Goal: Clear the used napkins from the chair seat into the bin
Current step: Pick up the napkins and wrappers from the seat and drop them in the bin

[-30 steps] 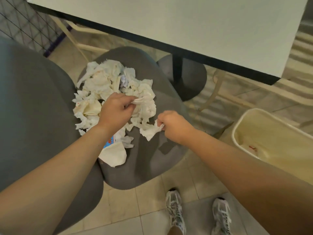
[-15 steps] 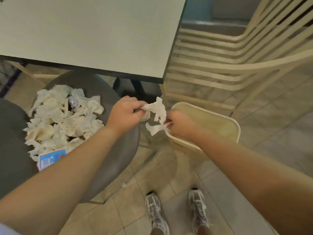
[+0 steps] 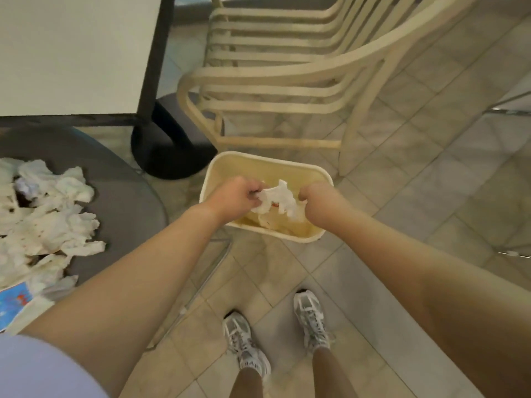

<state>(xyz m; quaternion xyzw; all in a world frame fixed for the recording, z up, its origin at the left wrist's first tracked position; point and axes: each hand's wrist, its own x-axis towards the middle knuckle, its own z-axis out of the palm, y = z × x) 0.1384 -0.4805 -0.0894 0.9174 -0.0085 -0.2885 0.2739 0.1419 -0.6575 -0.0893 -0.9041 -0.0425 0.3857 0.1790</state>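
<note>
white crumpled napkin (image 3: 277,198) hung stretched left to right between both hands, directly over the open cream bin (image 3: 212,173). left hand (image 3: 234,196) pinched its left end, right hand (image 3: 314,198) gripped its right end, each about equally close to the opening. letting go would probably drop it straight in, well inside the rim. many more napkins (image 3: 48,214) lay heaped on the grey chair seat (image 3: 123,185) at left, nearer the left arm, with open tiled floor (image 3: 402,182) around the bin.

Cream rectangular plastic bin (image 3: 321,175): on floor, right of grey round chair seat (image 3: 126,196); white crumpled paper napkins (image 3: 48,214) heaped on seat; stacked cream plastic chairs (image 3: 287,73) behind bin.
</note>
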